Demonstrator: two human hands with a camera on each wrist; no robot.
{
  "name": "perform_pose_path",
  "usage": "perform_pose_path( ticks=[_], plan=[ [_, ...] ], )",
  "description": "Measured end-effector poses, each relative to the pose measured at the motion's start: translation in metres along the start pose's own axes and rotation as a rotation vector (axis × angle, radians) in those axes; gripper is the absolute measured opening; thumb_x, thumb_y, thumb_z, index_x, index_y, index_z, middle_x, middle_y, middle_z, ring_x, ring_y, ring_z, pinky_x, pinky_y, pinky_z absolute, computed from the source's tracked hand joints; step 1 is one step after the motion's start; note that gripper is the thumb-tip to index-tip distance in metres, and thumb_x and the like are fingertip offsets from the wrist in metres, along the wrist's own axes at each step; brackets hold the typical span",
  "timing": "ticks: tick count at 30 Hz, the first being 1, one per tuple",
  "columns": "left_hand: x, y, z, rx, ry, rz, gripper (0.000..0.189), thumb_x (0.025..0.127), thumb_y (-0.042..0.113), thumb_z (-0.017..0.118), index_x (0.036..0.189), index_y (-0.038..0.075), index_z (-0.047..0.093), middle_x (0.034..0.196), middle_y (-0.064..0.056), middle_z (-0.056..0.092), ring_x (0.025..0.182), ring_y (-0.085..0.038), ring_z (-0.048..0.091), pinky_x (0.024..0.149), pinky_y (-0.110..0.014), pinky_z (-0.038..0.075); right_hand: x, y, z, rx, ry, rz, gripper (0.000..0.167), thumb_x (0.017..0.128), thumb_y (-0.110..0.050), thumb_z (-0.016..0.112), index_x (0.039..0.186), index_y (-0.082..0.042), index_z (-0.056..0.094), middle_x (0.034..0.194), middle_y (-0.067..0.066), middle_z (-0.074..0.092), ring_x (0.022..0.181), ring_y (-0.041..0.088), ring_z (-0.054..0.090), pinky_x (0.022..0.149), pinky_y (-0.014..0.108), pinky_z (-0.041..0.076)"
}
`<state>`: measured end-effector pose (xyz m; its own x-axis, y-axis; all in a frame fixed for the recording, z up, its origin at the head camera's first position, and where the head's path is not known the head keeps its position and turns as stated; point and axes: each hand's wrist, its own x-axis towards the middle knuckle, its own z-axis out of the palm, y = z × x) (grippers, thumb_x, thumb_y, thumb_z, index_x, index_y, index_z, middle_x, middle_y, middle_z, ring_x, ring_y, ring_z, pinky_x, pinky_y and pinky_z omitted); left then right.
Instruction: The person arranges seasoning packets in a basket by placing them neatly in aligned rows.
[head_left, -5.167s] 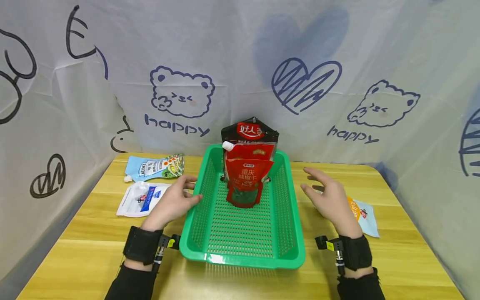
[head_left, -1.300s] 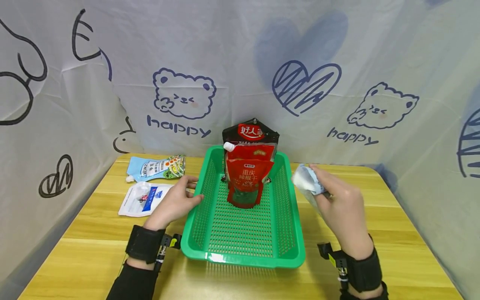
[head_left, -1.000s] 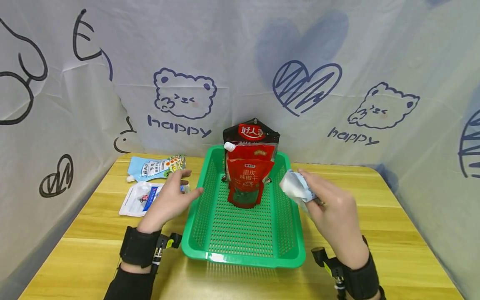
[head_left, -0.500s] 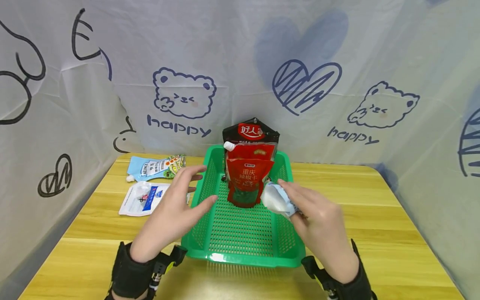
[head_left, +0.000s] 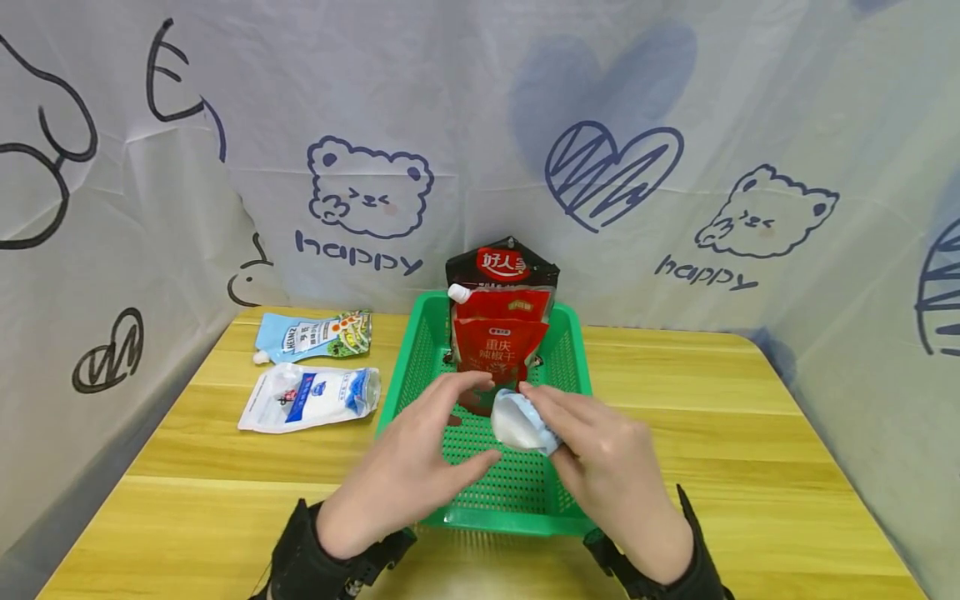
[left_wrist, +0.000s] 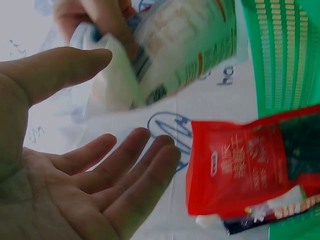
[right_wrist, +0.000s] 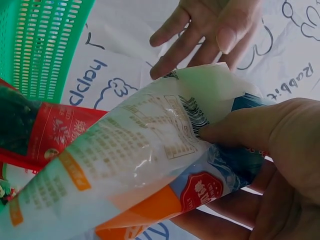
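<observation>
My right hand [head_left: 611, 458] pinches the gathered top of a white, pale blue and orange plastic food pouch [head_left: 517, 423] over the green basket [head_left: 517, 521]. In the right wrist view the pouch [right_wrist: 125, 145] hangs down from the thumb and fingers, its printed back showing. My left hand [head_left: 408, 467] faces it with fingers spread and thumb apart, holding nothing. The left wrist view shows the left palm [left_wrist: 55, 195] turned toward the pouch [left_wrist: 185, 45], with space between. Inside the basket, behind both hands, stands a red dried-chili pouch [head_left: 498, 342], its lower part partly covered.
Behind the chili pouch stand a red spouted pouch [head_left: 517, 302] and a black pouch [head_left: 491, 265]. Left of the basket, a light blue Heinz pouch [head_left: 311, 335] and a white-and-blue pouch [head_left: 311, 398] lie on the wooden table [head_left: 187, 517]. A drawn-on white cloth [head_left: 480, 100] hangs behind.
My right hand has picked up the pouch from the table's right side and carried it left over the basket. The left hand has left the basket's rim and moved right toward the pouch.
</observation>
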<state>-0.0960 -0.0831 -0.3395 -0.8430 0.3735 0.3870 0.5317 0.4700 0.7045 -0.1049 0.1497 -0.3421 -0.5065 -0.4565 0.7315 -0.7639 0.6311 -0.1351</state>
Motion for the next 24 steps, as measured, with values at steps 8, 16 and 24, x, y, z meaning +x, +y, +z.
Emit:
perform_pose_path(
  ticks=[8,16,24],
  plan=[
    [0.001,0.003,0.011,-0.063,0.008,0.061,0.060,0.087,0.011,0.086,0.140,0.009,0.057,0.129,-0.004,0.065,0.109,-0.019,0.065,0.077,-0.024,0.061,0.000,-0.004,0.003,0.006,-0.026,-0.015,0.059,0.070,0.012,0.088,0.125,-0.004,0.075,0.114,0.010,0.077,0.098,0.027,0.077,0.072,0.040,0.064],
    [0.002,0.000,0.013,-0.196,0.070,0.103,0.031,0.086,-0.004,0.081,0.110,0.008,0.066,0.124,-0.005,0.066,0.107,-0.021,0.068,0.073,-0.021,0.061,0.000,-0.005,0.006,0.032,-0.034,0.019,0.060,0.074,0.009,0.087,0.131,-0.001,0.071,0.115,0.013,0.077,0.099,0.028,0.077,0.073,0.038,0.064],
    [0.005,-0.005,0.018,-0.163,0.242,0.256,0.023,0.087,-0.012,0.076,0.089,0.008,0.065,0.104,-0.004,0.070,0.090,-0.017,0.069,0.068,-0.024,0.061,0.000,-0.004,0.006,0.061,-0.045,0.030,0.062,0.073,0.006,0.090,0.131,0.000,0.070,0.116,0.013,0.077,0.100,0.027,0.077,0.075,0.038,0.064]
  ],
)
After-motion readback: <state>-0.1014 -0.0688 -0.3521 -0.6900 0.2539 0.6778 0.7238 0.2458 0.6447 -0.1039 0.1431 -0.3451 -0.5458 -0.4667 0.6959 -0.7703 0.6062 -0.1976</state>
